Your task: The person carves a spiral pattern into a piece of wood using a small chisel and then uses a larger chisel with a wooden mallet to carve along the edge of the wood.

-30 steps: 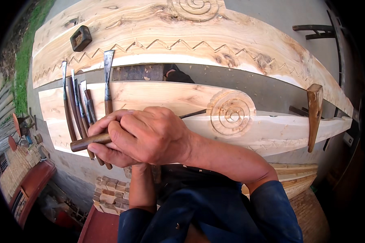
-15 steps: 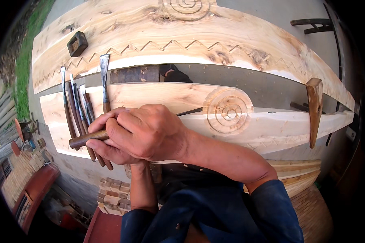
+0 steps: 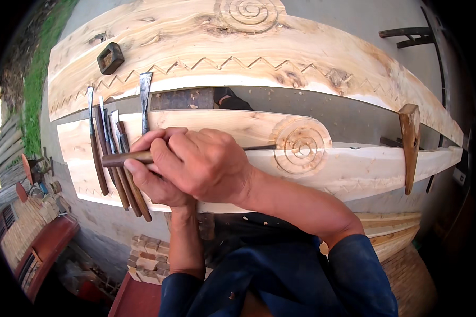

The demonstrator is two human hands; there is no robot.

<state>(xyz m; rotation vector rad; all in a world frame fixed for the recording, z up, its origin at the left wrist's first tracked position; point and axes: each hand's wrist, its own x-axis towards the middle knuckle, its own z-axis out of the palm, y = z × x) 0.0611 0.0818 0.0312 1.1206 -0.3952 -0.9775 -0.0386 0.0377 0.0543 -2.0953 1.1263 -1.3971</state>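
Both hands grip a chisel with a brown wooden handle [image 3: 113, 161]; my right hand [image 3: 201, 161] is closed over it, and my left hand [image 3: 156, 185] is wrapped beneath, partly hidden. The thin dark blade [image 3: 261, 148] reaches right to the rim of a round spiral carving [image 3: 301, 148] on the near pale board [image 3: 370, 174]. Several chisels [image 3: 122, 179] lie side by side at the board's left, beside and under my hands, along with a wide-bladed one [image 3: 145, 95]. A wooden mallet [image 3: 411, 148] lies across the board's right part.
A long board [image 3: 333, 45] with zigzag and spiral carving lies beyond a gap, a dark square container [image 3: 110, 59] on it. Dark metal bars [image 3: 410, 34] sit at the far right. Stacked wood blocks [image 3: 148, 259] and a red bench [image 3: 127, 298] are below, grass [image 3: 39, 95] at left.
My two hands and the chisel handle have shifted away from my body, up in the picture, while the blade's tip stays at the spiral's left rim. The whole view has shifted slightly.
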